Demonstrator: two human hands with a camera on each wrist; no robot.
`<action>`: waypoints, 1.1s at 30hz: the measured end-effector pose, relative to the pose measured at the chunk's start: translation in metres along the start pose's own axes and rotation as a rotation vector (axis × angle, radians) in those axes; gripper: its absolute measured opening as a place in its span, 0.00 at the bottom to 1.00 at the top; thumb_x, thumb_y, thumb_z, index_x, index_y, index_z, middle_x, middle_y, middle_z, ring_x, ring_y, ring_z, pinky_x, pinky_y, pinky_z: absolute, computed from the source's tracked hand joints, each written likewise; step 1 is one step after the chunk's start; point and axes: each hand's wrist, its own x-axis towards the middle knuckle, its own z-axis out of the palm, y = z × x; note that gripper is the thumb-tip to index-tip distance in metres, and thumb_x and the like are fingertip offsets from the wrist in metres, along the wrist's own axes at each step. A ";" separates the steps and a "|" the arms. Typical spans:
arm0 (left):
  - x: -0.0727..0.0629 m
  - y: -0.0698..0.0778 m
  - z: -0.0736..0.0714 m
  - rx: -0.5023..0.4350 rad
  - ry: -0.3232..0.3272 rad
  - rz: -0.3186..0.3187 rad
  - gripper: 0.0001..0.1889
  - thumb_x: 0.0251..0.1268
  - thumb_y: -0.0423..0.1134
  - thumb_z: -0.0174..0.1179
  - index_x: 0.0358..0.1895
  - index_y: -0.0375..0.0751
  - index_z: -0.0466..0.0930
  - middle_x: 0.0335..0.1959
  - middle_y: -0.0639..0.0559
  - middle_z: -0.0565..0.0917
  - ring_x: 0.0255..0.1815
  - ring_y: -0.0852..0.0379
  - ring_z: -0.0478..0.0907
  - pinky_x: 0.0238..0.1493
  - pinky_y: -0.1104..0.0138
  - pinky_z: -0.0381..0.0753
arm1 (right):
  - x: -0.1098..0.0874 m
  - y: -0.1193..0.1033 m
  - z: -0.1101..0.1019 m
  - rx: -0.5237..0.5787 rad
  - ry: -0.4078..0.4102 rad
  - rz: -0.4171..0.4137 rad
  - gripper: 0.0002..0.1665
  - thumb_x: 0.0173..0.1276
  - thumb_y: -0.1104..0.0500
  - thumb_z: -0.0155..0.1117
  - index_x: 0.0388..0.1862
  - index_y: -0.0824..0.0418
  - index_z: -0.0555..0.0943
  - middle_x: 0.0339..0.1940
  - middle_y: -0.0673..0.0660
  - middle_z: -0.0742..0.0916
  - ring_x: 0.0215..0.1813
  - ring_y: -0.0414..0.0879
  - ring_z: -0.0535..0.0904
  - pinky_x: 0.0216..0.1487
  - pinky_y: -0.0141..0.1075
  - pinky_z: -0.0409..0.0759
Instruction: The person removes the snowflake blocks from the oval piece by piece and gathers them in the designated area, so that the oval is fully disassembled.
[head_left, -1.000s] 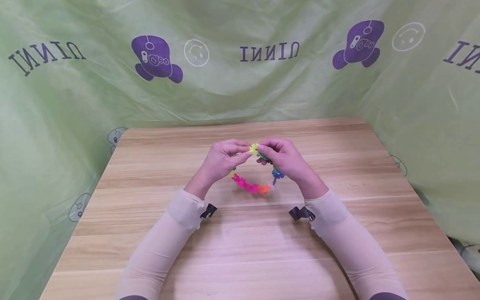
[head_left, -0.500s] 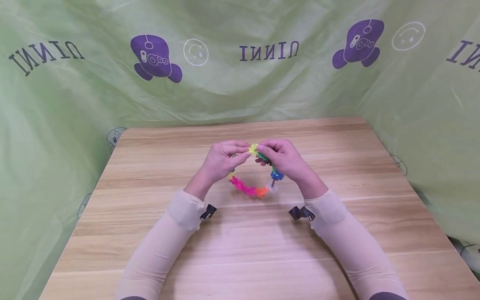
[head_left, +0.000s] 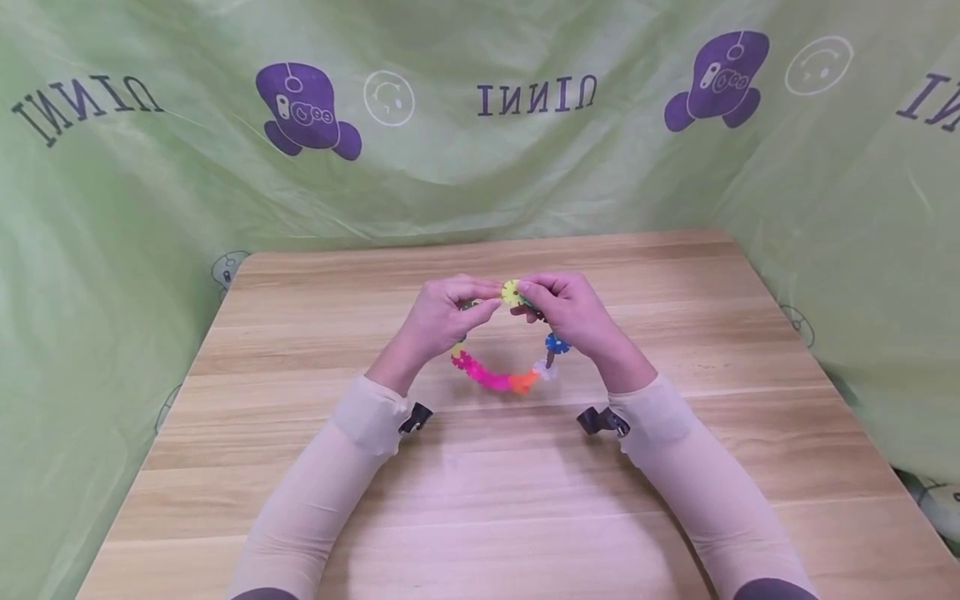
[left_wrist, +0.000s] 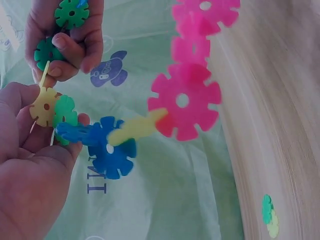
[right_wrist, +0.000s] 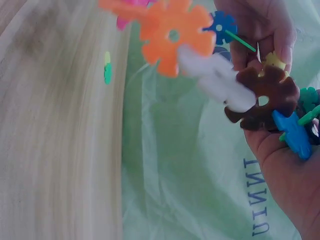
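A loop of slotted plastic snowflake discs hangs between the hands; its pink discs (head_left: 483,373) form the low front, beside an orange disc (head_left: 522,382). My left hand (head_left: 446,315) pinches a yellow disc (left_wrist: 46,107) and a light green disc (left_wrist: 65,111), with blue discs (left_wrist: 113,148) joined on. My right hand (head_left: 573,312) grips dark green discs (left_wrist: 49,53), its thumb near a yellow disc (head_left: 511,292) between both hands. Brown (right_wrist: 264,98) and white discs (right_wrist: 216,77) hang from the right side. Fingers partly hide the joint between the hands.
The loop is held above a wooden table (head_left: 480,517). A small green and yellow disc pair (right_wrist: 107,67) shows against the wood in both wrist views. Green printed fabric (head_left: 480,183) stands behind and at both sides.
Both hands keep their hold, shifting only slightly. The hanging loop has spread a little wider, its pink side moving left. The yellow disc between the hands has moved slightly right.
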 end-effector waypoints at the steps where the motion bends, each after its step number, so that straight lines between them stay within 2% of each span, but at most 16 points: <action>1: 0.000 0.000 -0.001 -0.007 0.001 -0.010 0.08 0.60 0.27 0.67 0.43 0.34 0.88 0.45 0.45 0.87 0.48 0.55 0.83 0.47 0.67 0.83 | 0.001 0.001 0.000 0.007 -0.002 0.002 0.17 0.75 0.57 0.58 0.45 0.70 0.84 0.30 0.63 0.82 0.33 0.48 0.83 0.42 0.37 0.82; 6: 0.000 0.001 -0.007 -0.019 0.017 -0.085 0.09 0.61 0.31 0.68 0.44 0.35 0.87 0.46 0.47 0.87 0.46 0.56 0.84 0.46 0.64 0.84 | 0.001 0.003 -0.002 0.042 -0.017 0.012 0.16 0.75 0.57 0.58 0.44 0.71 0.83 0.27 0.62 0.80 0.33 0.50 0.83 0.47 0.41 0.83; 9: 0.001 -0.002 -0.014 -0.004 0.031 -0.156 0.09 0.62 0.34 0.68 0.45 0.36 0.87 0.45 0.48 0.87 0.43 0.57 0.84 0.45 0.65 0.83 | 0.001 0.003 -0.003 0.051 -0.028 0.015 0.16 0.75 0.57 0.58 0.43 0.71 0.83 0.26 0.62 0.78 0.32 0.51 0.82 0.50 0.45 0.82; 12: 0.003 -0.009 -0.022 0.002 0.059 -0.236 0.10 0.63 0.36 0.68 0.45 0.37 0.87 0.43 0.49 0.87 0.39 0.55 0.83 0.41 0.66 0.83 | 0.000 0.003 -0.004 0.048 -0.033 0.030 0.16 0.75 0.56 0.58 0.43 0.70 0.83 0.26 0.61 0.78 0.33 0.52 0.82 0.49 0.45 0.82; 18: 0.007 -0.040 -0.036 0.012 0.090 -0.405 0.12 0.63 0.40 0.68 0.46 0.37 0.86 0.40 0.48 0.87 0.40 0.54 0.81 0.38 0.67 0.80 | -0.001 0.002 -0.006 0.031 -0.045 0.043 0.16 0.75 0.57 0.58 0.43 0.70 0.83 0.22 0.61 0.77 0.36 0.54 0.85 0.45 0.41 0.82; 22: 0.007 -0.064 -0.040 -0.006 0.082 -0.528 0.13 0.62 0.38 0.68 0.47 0.36 0.85 0.44 0.46 0.85 0.44 0.52 0.80 0.45 0.62 0.81 | -0.002 0.004 -0.007 0.031 -0.054 0.033 0.15 0.75 0.58 0.58 0.42 0.71 0.83 0.23 0.61 0.78 0.35 0.53 0.85 0.44 0.42 0.82; 26: 0.005 -0.084 -0.040 -0.027 0.045 -0.660 0.15 0.62 0.39 0.68 0.50 0.39 0.84 0.49 0.46 0.84 0.49 0.50 0.79 0.54 0.56 0.78 | -0.003 0.004 -0.006 0.035 -0.056 0.037 0.15 0.75 0.58 0.58 0.43 0.71 0.83 0.25 0.60 0.79 0.34 0.52 0.85 0.42 0.39 0.81; 30: 0.004 -0.098 -0.039 0.001 0.013 -0.730 0.17 0.67 0.43 0.63 0.54 0.39 0.82 0.51 0.46 0.83 0.51 0.49 0.78 0.58 0.56 0.76 | -0.003 0.004 -0.006 0.030 -0.060 0.046 0.15 0.75 0.58 0.59 0.43 0.71 0.83 0.25 0.60 0.79 0.35 0.52 0.85 0.41 0.38 0.81; 33: 0.003 -0.104 -0.038 0.045 -0.004 -0.739 0.19 0.70 0.46 0.59 0.57 0.38 0.80 0.51 0.46 0.83 0.52 0.49 0.78 0.59 0.55 0.74 | -0.003 0.005 -0.008 0.021 -0.061 0.045 0.15 0.75 0.58 0.58 0.43 0.70 0.83 0.26 0.61 0.79 0.35 0.52 0.84 0.42 0.39 0.81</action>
